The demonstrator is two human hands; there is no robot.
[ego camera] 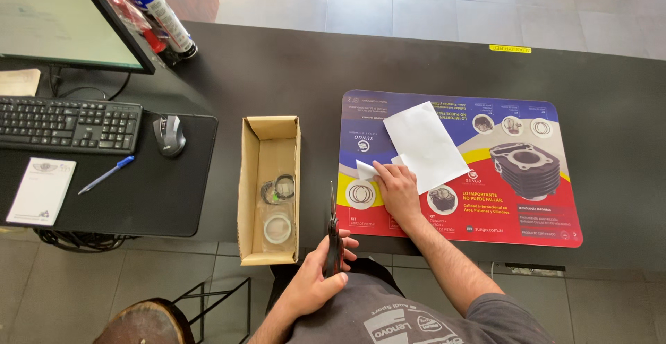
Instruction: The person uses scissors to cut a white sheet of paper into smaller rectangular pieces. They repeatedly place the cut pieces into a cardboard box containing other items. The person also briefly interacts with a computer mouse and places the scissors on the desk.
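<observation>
We see the right hand (397,186) lying flat, palm down, on a colourful printed counter mat (555,177) that covers the right part of the dark tabletop (291,66). Its fingers are stretched out and loosely together, gripping nothing; the fingertips press on a small white paper slip (365,170) and touch the lower left corner of a larger white rectangular paper sheet (424,145), which lies tilted across the middle of the mat.

The left hand (320,280) is low, near the body at the table's near edge. Its fingers are curled closed around a thin dark flat object (333,236), held upright and seen edge-on; we cannot tell what it is.

Just left of that object stands an open brown cardboard box (248,198), long and narrow, its end flap folded up at the far side. Inside it lie clear plastic bags with metal rings (277,209): a dark set towards the middle and a pale ring nearer us.

Further left a black desk pad (166,198) carries a black computer mouse (170,135), a blue pen (106,175), a white notepad (41,190) and a black keyboard (69,123). Behind them stands a monitor (62,18), and beside it a spray can (159,7) with a red wrapped item, its kind unclear. A round wooden stool seat (142,323) shows at the bottom edge
</observation>
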